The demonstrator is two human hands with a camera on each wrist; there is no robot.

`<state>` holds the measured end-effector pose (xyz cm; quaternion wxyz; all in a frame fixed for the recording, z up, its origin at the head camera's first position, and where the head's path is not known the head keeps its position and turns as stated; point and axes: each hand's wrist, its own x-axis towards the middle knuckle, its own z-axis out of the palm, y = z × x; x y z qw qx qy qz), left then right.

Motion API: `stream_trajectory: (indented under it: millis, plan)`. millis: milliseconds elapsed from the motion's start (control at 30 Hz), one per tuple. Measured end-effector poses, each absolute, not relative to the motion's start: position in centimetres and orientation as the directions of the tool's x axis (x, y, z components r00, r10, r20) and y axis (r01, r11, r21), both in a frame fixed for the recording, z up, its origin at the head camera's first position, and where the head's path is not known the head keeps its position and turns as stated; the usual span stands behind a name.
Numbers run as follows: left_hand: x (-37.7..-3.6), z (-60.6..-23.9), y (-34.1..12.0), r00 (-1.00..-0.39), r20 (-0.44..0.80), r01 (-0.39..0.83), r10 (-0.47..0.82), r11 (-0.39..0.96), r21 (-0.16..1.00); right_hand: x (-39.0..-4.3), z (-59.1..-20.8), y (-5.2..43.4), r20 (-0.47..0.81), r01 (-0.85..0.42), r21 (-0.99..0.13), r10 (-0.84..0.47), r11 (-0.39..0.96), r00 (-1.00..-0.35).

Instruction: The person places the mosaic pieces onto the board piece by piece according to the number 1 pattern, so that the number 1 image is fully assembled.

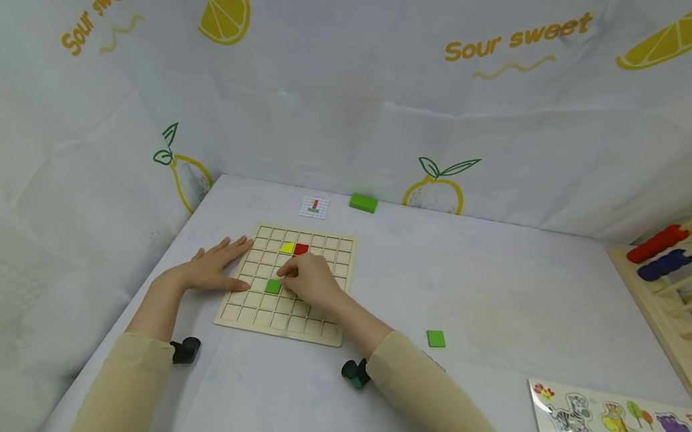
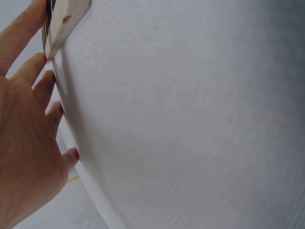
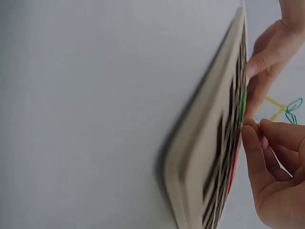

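A wooden grid board [image 1: 331,255] lies flat on the white table. On it sit a yellow tile [image 1: 287,247], a red tile [image 1: 301,249] and, lower down, a green tile [image 1: 273,286]. My left hand [image 1: 215,270] rests flat with straight fingers on the board's left edge [image 2: 66,19]. My right hand [image 1: 308,280] is on the board just right of the green tile, fingers curled. In the right wrist view its thumb and forefinger [image 3: 252,133] meet at the board's surface [image 3: 209,157]. Anything between them is hidden.
A loose green tile [image 1: 436,339] lies on the table right of the board. A green block [image 1: 363,203] and a small pattern card [image 1: 314,207] sit at the back. An animal puzzle [image 1: 626,430] and a wooden bead rack [image 1: 672,286] stand at the right.
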<state>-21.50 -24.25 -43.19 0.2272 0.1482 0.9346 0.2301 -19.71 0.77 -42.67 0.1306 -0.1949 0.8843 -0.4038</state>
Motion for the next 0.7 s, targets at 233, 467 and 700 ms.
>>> stream_trajectory:
  millis: [233,467,700]
  plan:
    - [-21.5,-43.1,-24.3,-0.853,-0.351,0.172,0.386,0.843,0.510,-20.7,-40.9,3.4,-0.087,-0.213,-0.778,-0.437,0.591,-0.895]
    - [-21.5,-43.3,-24.3,-0.853,-0.349,0.172,0.387,0.842,0.512,-21.6,-40.3,6.9,-0.138,-0.175,-0.779,-0.437,0.602,-0.889]
    - [-21.5,-43.2,-24.4,-0.856,-0.351,0.172,0.380,0.849,0.500,-21.7,-40.3,10.1,-0.210,-0.143,-0.749,-0.436,0.647,-0.875]
